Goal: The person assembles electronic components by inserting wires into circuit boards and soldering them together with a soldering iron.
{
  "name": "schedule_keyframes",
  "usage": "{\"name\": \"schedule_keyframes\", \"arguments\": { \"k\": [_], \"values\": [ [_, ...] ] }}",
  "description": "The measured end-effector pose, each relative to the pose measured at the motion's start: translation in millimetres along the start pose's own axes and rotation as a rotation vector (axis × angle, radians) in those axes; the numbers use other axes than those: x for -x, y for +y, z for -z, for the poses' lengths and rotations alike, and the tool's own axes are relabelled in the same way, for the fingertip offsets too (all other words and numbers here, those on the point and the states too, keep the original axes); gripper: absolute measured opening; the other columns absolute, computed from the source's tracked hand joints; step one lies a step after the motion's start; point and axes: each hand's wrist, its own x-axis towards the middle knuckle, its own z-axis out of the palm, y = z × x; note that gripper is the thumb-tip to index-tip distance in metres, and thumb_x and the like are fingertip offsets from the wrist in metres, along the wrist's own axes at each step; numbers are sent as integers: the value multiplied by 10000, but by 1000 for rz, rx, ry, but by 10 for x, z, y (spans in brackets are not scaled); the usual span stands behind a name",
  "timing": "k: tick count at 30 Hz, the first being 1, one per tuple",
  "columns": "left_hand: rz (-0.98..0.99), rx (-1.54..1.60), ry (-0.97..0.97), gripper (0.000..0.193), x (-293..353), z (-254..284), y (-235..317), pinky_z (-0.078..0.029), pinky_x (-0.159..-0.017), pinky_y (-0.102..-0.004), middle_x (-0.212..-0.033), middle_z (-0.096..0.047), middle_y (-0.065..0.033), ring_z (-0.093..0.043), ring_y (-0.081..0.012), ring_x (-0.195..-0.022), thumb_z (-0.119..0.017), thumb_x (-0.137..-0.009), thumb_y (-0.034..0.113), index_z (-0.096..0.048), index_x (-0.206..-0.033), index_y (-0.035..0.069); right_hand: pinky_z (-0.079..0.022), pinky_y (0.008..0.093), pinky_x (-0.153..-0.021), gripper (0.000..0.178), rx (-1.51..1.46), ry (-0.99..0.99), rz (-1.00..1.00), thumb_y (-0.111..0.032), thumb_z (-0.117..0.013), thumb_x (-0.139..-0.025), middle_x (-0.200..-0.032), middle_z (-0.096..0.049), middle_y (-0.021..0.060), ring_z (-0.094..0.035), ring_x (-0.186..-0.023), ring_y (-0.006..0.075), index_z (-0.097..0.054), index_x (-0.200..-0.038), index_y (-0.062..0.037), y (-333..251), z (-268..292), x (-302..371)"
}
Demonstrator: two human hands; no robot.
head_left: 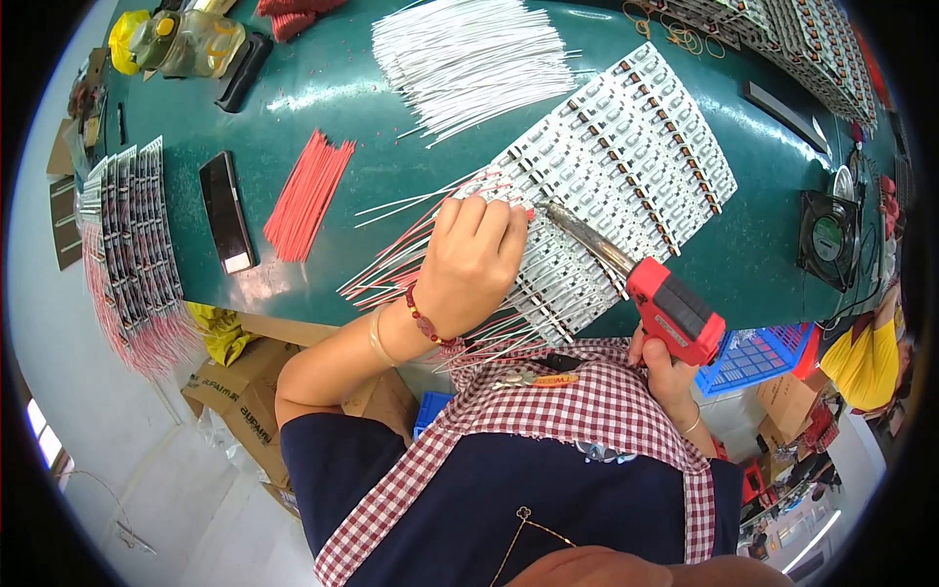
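My left hand (pixel 474 249) is closed in a pinch over a large white circuit board panel (pixel 626 147), with a bit of red wire showing at its fingertips. My right hand (pixel 668 370) grips a red and black soldering gun (pixel 675 311) from below. The gun's metal barrel slants up and left, its tip close to the left fingertips over the panel. Red and white wires (pixel 391 264) stick out from the panel's left and lower edges, some passing under my left hand. Small components stand in rows across the panel.
A pile of white wires (pixel 469 64) and a bundle of red wires (pixel 309 196) lie on the green table (pixel 381 176). A phone (pixel 227 212) and wired panels (pixel 137 235) are at left. At right are a fan (pixel 829 238), stacked panels (pixel 812 49) and a blue crate (pixel 748 360).
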Motion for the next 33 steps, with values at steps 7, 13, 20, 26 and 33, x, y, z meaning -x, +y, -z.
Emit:
{"name": "schedule_keyframes", "arguments": {
  "k": [7,13,20,26,33],
  "values": [
    [-7,-3,-26,248,-7,14,11,-373,-631,-343,-771,-471,-72,-473,-219,-707,-617,-729,25,-634,-970,-30,-392,254,-488,503,66,17,-27,-449,-592,-907,-616,-543,66,-510,-534,133,-552,-993,45,-18,13,18],
    [-7,-6,-24,246,-21,17,18,-373,-636,-345,-772,-473,-71,-475,-218,-710,-626,-725,30,-638,-965,-26,-399,264,-485,526,-7,11,-48,-462,-610,-891,-613,-541,70,-508,-527,139,-554,-971,55,-51,37,24],
    [-9,-65,-17,255,-1,1,8,-376,-644,-336,-769,-499,-53,-494,-197,-705,-641,-713,43,-646,-961,-16,-405,261,-485,562,-51,30,-58,-471,-618,-883,-620,-541,73,-512,-528,142,-542,-1037,64,-23,28,54],
    [-109,-11,38,275,-13,53,58,-397,-657,-339,-777,-523,-39,-508,-184,-688,-649,-707,49,-659,-977,-3,-411,261,-484,588,-91,47,-36,-470,-625,-879,-627,-541,72,-514,-527,140,-518,-1104,63,3,46,79],
    [-33,24,86,246,12,28,83,-404,-659,-343,-795,-534,-47,-521,-201,-713,-632,-711,43,-654,-955,13,-412,260,-488,603,-89,54,-56,-466,-633,-874,-633,-539,68,-511,-525,136,-508,-1153,54,57,86,144]
  ]
}}
